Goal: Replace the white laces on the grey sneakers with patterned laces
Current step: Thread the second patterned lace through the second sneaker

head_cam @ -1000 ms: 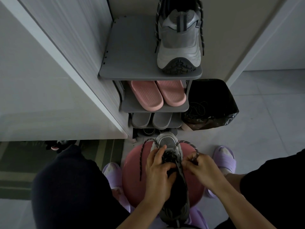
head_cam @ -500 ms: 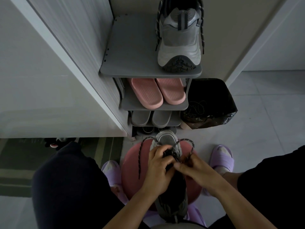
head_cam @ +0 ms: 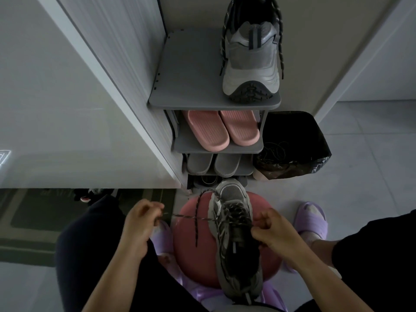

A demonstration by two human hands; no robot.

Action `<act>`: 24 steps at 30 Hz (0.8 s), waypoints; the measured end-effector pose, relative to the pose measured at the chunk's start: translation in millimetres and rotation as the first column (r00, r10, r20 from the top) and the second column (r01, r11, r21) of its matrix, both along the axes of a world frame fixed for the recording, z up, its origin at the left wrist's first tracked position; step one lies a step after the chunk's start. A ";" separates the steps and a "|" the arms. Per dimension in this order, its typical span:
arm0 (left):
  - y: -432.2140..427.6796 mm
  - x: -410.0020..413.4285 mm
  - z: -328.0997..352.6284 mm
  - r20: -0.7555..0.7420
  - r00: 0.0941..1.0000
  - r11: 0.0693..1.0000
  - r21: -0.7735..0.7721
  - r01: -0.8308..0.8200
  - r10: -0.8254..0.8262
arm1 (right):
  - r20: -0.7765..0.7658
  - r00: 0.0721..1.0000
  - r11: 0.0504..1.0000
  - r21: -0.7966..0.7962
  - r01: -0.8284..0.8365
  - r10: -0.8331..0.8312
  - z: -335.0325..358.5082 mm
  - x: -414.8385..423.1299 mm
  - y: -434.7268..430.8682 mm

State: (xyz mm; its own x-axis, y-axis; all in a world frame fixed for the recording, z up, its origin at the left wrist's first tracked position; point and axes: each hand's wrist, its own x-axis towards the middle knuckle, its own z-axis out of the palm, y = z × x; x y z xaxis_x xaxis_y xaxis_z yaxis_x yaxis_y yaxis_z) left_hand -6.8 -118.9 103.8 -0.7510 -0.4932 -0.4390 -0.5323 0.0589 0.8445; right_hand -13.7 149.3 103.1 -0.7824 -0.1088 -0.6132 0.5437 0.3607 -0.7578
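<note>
Head view: the left hand (head_cam: 144,219) pinches one end of the black-and-white speckled cord lace (head_cam: 191,218), drawn taut. The right hand (head_cam: 273,233) curls tight on what looks like its other end. Between them the grey mesh sneaker (head_cam: 236,244) lies on a round pink stool (head_cam: 193,244), apparently fully threaded, with only tightening and tying left. Beyond, its mate (head_cam: 251,61) stands laced on a grey plastic shoe rack (head_cam: 191,86), above a pale tiled floor (head_cam: 360,172).
</note>
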 end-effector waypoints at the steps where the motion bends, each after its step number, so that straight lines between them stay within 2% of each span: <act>1: 2.6 0.9 -4.3 0.092 0.985 0.964 -0.208 0.164 -0.147 | -0.021 0.999 0.999 0.036 -0.030 0.031 0.8 0.4 -1.1; 2: 9.4 3.1 -7.4 0.213 0.930 0.844 -0.395 0.362 -0.299 | -0.036 0.998 0.997 0.065 -0.050 0.053 0.9 0.6 -1.5; 3: 21.1 6.0 -8.0 0.293 0.867 0.687 -0.529 0.499 -0.404 | -0.042 0.997 0.995 0.084 -0.059 0.063 1.4 0.7 -1.4; 4: 34.2 8.9 -8.8 0.293 0.829 0.588 -0.595 0.548 -0.476 | -0.043 0.997 0.994 0.092 -0.064 0.068 1.7 0.9 -0.5; 6: 60.8 12.0 -12.4 0.103 0.768 0.562 -0.622 0.546 -0.632 | -0.049 0.995 0.989 0.127 -0.078 0.085 1.8 1.6 2.7; 8: 83.3 12.4 -14.2 -0.015 0.638 0.510 -0.615 0.601 -0.770 | -0.063 0.991 0.978 0.180 -0.107 0.120 1.6 2.7 6.3; 9: 90.6 12.8 -14.3 0.016 0.575 0.452 -0.601 0.659 -0.818 | -0.067 0.989 0.974 0.194 -0.117 0.132 2.0 2.8 7.2; 11: 95.5 11.2 -17.6 0.067 0.538 0.400 -0.595 0.698 -0.840 | -0.063 0.988 0.974 0.190 -0.127 0.141 1.3 2.4 8.4; 13: 92.9 6.9 -20.0 0.085 0.526 0.379 -0.597 0.707 -0.846 | -0.060 0.987 0.975 0.177 -0.137 0.149 -0.3 2.0 8.3; 16: 83.4 6.8 -20.8 0.027 0.501 0.385 -0.605 0.697 -0.865 | -0.118 0.976 0.970 0.179 -0.162 0.185 -0.1 2.6 5.8; 18: 79.6 10.6 -8.4 -0.032 0.527 0.485 -0.439 0.756 -0.850 | -0.219 0.937 0.950 0.216 -0.225 0.272 2.6 4.0 3.3; 19: 78.5 13.5 -3.2 -0.031 0.527 0.506 -0.327 0.798 -0.850 | -0.275 0.900 0.927 0.264 -0.268 0.339 2.9 4.2 2.0; 22: 79.0 20.5 1.3 0.042 0.466 0.451 -0.190 0.872 -0.884 | -0.355 0.803 0.858 0.385 -0.341 0.479 -1.1 4.6 -0.6; 24: 78.6 20.8 -3.0 0.085 0.516 0.499 -0.164 0.851 -0.852 | -0.357 0.800 0.856 0.384 -0.346 0.483 -4.4 4.7 -0.4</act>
State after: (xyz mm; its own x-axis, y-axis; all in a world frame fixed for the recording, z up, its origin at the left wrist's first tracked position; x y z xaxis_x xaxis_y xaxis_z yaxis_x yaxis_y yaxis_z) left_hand 14.0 -40.4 100.9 -0.8499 0.3253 -0.4145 -0.1422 0.6158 0.7749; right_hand -9.0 148.9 98.7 -0.8890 -0.3584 -0.2848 -0.0620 0.7107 -0.7007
